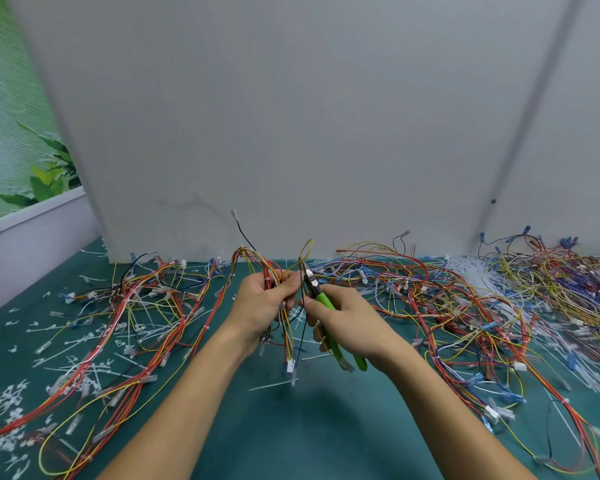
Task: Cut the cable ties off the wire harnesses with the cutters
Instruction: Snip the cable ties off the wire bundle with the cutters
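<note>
Green mat (291, 431) fills the near ground, and both forearms reach in from six o'clock. At centre, the left hand (258, 308) is curled round a wire harness (270, 268) of red, yellow and white leads, held up off the mat. Its tails hang down past the wrist to a white and blue connector (289, 365). Just beside it, the right hand (349, 325) grips the green-handled cutters (322, 300), nose up, with the metal head right against the harness by the left fingertips. Whether the blades are on a tie I can't make out, as it's blurred there. The handle ends poke out below the palm, smeared too. At eight o'clock, snipped white tie scraps (11, 434) litter the mat, and a loose spread of harnesses (136, 299) lies at nine to ten. Out at two to three o'clock a far thicker tangle (440, 306) piles up and runs off the right edge. A sheaf of white cable ties (471, 275) lies half buried in it. Behind everything stands a plain grey wall (291, 116). At ten o'clock there's a leafy green panel (14, 133), cut off by the frame.
</note>
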`<state>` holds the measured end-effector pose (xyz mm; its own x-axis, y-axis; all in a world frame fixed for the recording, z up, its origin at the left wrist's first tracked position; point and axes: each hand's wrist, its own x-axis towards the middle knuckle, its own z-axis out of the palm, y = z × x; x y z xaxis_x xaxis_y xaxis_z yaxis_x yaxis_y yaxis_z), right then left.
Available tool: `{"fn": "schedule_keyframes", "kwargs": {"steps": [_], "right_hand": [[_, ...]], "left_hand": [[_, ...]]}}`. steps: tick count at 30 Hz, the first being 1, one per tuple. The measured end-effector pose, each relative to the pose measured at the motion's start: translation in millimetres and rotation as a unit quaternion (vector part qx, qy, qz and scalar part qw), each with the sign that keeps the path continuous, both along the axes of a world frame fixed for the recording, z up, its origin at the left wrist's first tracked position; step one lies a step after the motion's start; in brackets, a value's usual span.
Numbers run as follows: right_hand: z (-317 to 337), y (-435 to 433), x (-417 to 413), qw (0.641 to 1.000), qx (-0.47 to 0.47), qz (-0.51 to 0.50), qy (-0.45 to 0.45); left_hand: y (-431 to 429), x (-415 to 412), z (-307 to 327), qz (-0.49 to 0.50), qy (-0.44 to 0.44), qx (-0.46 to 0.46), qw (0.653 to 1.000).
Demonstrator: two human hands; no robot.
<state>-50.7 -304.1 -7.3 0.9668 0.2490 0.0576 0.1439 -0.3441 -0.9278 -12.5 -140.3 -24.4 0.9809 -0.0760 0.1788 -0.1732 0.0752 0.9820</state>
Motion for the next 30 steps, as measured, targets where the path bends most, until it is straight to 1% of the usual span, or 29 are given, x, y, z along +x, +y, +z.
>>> {"fn": "schedule_keyframes", "kwargs": {"steps": [4,13,19,26,30], "right_hand": [[-1.3,0.7,0.4,1.0,-0.006,-0.01,-0.004],[-3.1,1.4,0.0,1.0,0.012,-0.019,0.013],[-1.6,1.1,-0.4,1.0,0.017,-0.02,0.016],[1.7,1.7,-2.5,0.999,0.04,-0.025,-0.001],[2.2,2.1,-2.8,0.999,0.036,-0.025,-0.002]], "left_hand": [[-0.7,-1.3,0.7,-0.001,-0.001,0.005,1.0],[-2.6,-0.7,0.0,-0.002,-0.017,0.01,1.0],[-1.7,-1.0,0.7,-0.005,-0.015,0.009,1.0],[-0.9,-0.5,1.3,0.007,0.0,0.004,1.0],[0.1,-0.1,1.3,0.004,0.009,0.001,1.0]]}}
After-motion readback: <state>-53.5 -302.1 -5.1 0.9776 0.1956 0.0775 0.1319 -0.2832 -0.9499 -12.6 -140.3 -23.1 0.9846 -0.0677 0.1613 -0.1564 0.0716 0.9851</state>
